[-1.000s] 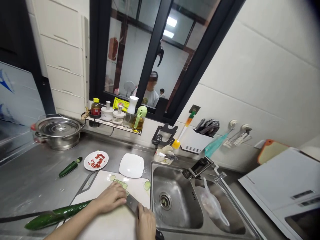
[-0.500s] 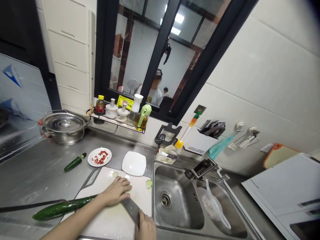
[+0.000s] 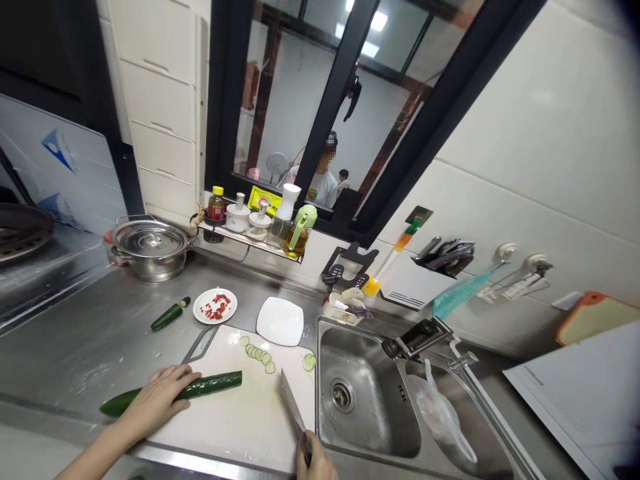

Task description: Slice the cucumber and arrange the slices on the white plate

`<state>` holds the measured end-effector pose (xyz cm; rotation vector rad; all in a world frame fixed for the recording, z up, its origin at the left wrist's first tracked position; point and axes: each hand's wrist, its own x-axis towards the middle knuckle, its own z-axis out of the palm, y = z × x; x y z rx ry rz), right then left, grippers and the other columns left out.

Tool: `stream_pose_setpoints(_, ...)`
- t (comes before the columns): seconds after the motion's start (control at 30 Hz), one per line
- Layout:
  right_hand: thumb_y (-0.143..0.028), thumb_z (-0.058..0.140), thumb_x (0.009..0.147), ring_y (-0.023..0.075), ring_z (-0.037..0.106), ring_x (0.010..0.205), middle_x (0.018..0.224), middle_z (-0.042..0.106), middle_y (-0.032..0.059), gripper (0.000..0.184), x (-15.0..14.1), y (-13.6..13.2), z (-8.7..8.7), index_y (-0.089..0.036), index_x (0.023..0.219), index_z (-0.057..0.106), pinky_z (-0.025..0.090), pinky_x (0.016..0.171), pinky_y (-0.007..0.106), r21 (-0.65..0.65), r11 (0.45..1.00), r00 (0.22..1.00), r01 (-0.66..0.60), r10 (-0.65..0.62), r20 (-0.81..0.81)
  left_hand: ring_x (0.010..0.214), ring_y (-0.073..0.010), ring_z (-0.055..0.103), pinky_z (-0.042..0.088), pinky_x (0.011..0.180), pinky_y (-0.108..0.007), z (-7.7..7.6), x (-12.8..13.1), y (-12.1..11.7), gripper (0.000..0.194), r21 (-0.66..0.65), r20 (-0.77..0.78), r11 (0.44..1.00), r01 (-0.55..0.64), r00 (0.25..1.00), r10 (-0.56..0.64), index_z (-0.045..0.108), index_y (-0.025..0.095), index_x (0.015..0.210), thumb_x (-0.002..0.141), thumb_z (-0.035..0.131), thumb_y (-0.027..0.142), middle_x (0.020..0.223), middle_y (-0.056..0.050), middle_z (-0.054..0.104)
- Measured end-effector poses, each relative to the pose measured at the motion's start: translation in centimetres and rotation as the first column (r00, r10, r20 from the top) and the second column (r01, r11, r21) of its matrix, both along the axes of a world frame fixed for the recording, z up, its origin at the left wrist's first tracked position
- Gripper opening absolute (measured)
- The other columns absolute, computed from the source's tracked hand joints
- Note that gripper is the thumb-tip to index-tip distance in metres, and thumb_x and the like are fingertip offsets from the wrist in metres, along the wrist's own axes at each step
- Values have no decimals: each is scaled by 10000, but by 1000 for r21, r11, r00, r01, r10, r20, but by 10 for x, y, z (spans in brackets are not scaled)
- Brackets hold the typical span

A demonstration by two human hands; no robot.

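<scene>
My left hand (image 3: 161,400) is closed over a long dark green cucumber (image 3: 217,383), its fingers curled around the middle. The cucumber's cut end rests on the white cutting board (image 3: 240,427), while the uncut tip lies past the left edge. In my right hand (image 3: 317,460) is the handle of a kitchen knife (image 3: 294,403), whose blade points away from me over the board's right side. A row of thin cucumber slices (image 3: 259,353) lies near the board's far edge. More cucumber pieces (image 3: 309,362) sit at the far right corner.
Beyond the board are a white square plate (image 3: 280,321) and a round plate (image 3: 203,301) with chopped red bits. A short cucumber piece (image 3: 167,317) lies to their left. The double sink (image 3: 367,400) borders the board's right. A lidded steel pot (image 3: 155,263) stands at the back left.
My left hand has moved left, off the slices and onto the cucumber, leaving the row of slices visible. The knife has moved away from the slices to the right. The camera view has shifted slightly.
</scene>
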<state>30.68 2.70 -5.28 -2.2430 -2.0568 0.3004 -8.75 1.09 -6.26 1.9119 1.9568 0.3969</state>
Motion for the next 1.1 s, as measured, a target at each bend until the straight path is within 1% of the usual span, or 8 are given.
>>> stream_pose_setpoints(0.1,-263,397,927,256,707,936,1004,745,76,372,-5,-1,7,-276,1186,663,516,769,298,-13,1000,1000,14,-14,-14,1122,-269,576,447,927,-380,3,1,-3,417,-3,12,1000,10,1000,-10,620,333,1235,830,516,342,1204,-59,623)
stream_pose_setpoints(0.2,-273,411,930,251,704,945,1011,744,72,355,-9,-3,12,-278,1181,662,502,769,284,-18,1000,999,14,-15,-48,1111,-261,582,450,931,-354,3,-6,-8,397,13,24,1000,-18,1000,18,627,312,1217,844,509,377,1185,-63,625)
stream_pose_setpoints(0.53,-319,389,952,238,706,925,973,751,71,356,-12,-8,32,-261,1177,658,486,739,260,-72,997,997,-14,8,-82,1084,-288,589,443,922,-361,-4,-91,-22,425,-25,-58,997,-70,996,68,641,265,1204,846,478,426,1179,-88,633)
stream_pose_setpoints(0.77,-335,372,951,240,704,921,968,751,69,372,-18,-10,40,-261,1175,660,480,726,261,-82,996,996,-16,8,-94,1089,-299,583,421,945,-399,-4,-117,-22,447,-34,-146,992,-119,983,113,634,236,1207,818,456,363,1162,-102,644)
stream_pose_setpoints(0.87,-338,364,956,246,702,931,979,750,70,375,-16,-11,37,-258,1171,660,481,735,269,-93,996,995,-1,-9,-102,1164,-325,540,308,1049,-531,-2,-107,-17,536,9,-216,975,-221,952,217,544,237,1328,807,426,280,1228,-123,615)
stream_pose_setpoints(0.97,-347,363,961,254,699,952,996,747,75,376,-14,-13,35,-250,1174,657,482,749,277,-107,994,994,16,-27,-110,1263,-345,450,129,1092,-652,6,-78,-3,637,123,-222,953,-275,929,297,435,248,1419,782,445,249,1342,-131,542)
stream_pose_setpoints(1.03,-351,369,962,257,697,956,987,748,80,373,-13,-15,34,-247,1175,656,482,755,279,-118,993,994,22,-35,-105,1296,-335,407,124,1104,-639,13,-48,14,606,197,-172,947,-253,942,288,452,255,1404,799,460,280,1377,-116,515)
stream_pose_setpoints(1.1,-343,377,961,258,698,954,974,749,83,366,-14,-16,34,-246,1177,656,482,762,281,-126,992,995,26,-38,-95,1256,-308,440,229,1098,-563,18,-16,35,537,234,-107,956,-177,973,206,506,252,1358,825,466,304,1345,-109,536)
